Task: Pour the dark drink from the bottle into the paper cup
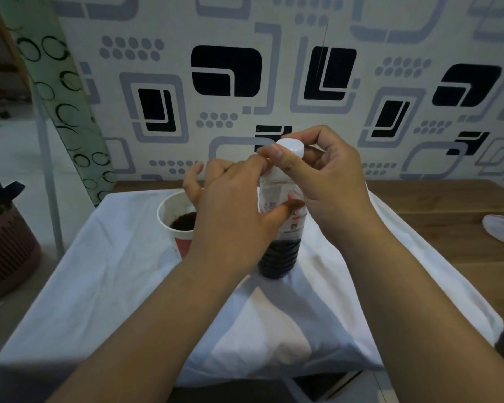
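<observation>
The bottle (280, 228) stands upright on a white cloth (105, 274) that covers the left part of the desk (437, 205), about in the middle between the near and far edges. Dark drink fills only its lower part; the upper part is clear.

The right hand (335, 181) pinches the white cap (291, 147) on top of the bottle between thumb and fingers, closed around it. The left hand (230, 210) grips the bottle at its label, thumb across the front, while its outer fingers stay spread and loose.

The cup (176, 219) stands just left of the bottle, partly hidden behind the left hand, and there is dark drink inside. A white lid (502, 229) lies at the right edge of the desk, well apart.
</observation>
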The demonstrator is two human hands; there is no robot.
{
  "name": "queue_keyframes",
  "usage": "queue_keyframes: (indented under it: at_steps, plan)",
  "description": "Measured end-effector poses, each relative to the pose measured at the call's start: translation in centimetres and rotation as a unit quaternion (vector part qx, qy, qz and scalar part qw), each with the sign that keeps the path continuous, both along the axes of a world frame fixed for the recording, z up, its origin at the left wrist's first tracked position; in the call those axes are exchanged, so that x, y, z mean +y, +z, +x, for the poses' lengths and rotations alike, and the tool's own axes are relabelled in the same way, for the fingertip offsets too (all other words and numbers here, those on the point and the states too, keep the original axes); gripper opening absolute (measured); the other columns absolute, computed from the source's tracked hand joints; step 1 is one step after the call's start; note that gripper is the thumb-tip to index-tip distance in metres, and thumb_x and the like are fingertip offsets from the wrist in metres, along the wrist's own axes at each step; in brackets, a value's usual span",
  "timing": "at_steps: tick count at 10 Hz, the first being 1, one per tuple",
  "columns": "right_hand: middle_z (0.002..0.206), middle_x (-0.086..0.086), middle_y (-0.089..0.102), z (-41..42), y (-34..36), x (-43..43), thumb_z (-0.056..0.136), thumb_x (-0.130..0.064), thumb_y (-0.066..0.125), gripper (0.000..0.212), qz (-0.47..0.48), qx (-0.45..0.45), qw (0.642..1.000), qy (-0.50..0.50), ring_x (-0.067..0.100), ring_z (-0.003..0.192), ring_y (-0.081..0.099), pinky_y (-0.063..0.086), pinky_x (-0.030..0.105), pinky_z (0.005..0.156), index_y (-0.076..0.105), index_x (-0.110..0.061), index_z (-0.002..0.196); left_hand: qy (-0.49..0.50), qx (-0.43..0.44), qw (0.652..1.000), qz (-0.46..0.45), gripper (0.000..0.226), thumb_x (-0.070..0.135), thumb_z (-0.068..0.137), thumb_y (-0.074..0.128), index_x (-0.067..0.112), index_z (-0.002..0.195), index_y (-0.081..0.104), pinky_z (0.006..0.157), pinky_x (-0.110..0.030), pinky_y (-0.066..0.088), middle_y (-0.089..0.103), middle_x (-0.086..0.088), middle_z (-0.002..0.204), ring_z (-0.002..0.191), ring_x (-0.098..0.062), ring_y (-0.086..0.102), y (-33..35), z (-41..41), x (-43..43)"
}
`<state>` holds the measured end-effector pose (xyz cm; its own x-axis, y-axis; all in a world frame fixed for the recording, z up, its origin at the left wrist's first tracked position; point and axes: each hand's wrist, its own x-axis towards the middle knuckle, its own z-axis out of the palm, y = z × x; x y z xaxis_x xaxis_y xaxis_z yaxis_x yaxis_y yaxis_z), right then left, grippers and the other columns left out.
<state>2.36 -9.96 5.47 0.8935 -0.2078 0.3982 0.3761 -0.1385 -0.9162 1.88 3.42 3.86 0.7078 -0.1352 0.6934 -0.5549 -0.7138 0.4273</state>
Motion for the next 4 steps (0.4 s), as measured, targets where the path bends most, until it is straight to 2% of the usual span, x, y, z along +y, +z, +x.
queue_keyframes:
  at_steps: [1, 2, 3, 4]
  plan:
    - [0.102, 0.012, 0.082, -0.22, 0.04, -0.36, 0.088, -0.020, 0.082, 0.021, 0.006, 0.008, 1.000, 0.018, 0.027, 0.096, 0.078, 0.064, 0.047, 0.086, 0.065, -0.016, 0.099, 0.005, -0.008, 1.000, 0.013, 0.052, 0.065, 0.069, 0.056, 0.029, 0.106, 0.059, 0.098, -0.055, 0.022, 0.057, 0.014, 0.092, 0.103, -0.016, 0.045, 0.07, -0.01, 0.09]
    - [0.101, 0.014, 0.082, -0.37, 0.02, -0.37, 0.088, -0.020, 0.081, 0.022, 0.009, 0.002, 1.000, 0.013, 0.027, 0.094, 0.079, 0.065, 0.046, 0.085, 0.065, -0.013, 0.103, 0.000, -0.013, 1.000, 0.027, 0.051, 0.063, 0.070, 0.057, 0.029, 0.109, 0.060, 0.098, -0.056, 0.022, 0.046, 0.019, 0.090, 0.104, -0.013, 0.042, 0.16, -0.02, 0.27]
    - [0.102, 0.013, 0.082, -0.31, 0.19, -0.29, 0.090, -0.030, 0.076, 0.019, 0.025, 0.001, 0.999, 0.024, 0.029, 0.095, 0.079, 0.065, 0.046, 0.084, 0.067, -0.016, 0.099, -0.021, -0.010, 1.000, 0.020, 0.052, 0.060, 0.072, 0.060, 0.032, 0.116, 0.058, 0.100, -0.054, 0.021, 0.043, 0.022, 0.094, 0.106, -0.008, 0.039, -0.06, 0.12, 0.61]
    - [0.105, 0.011, 0.081, -0.37, 0.60, -0.62, 0.087, -0.053, 0.065, 0.031, 0.032, 0.008, 0.999, -0.002, 0.029, 0.099, 0.076, 0.061, 0.047, 0.089, 0.070, -0.023, 0.095, -0.041, 0.021, 0.999, -0.015, 0.058, 0.063, 0.072, 0.058, 0.034, 0.123, 0.056, 0.100, -0.041, 0.020, 0.052, 0.023, 0.105, 0.105, 0.002, 0.035, -0.10, 0.16, 1.04]
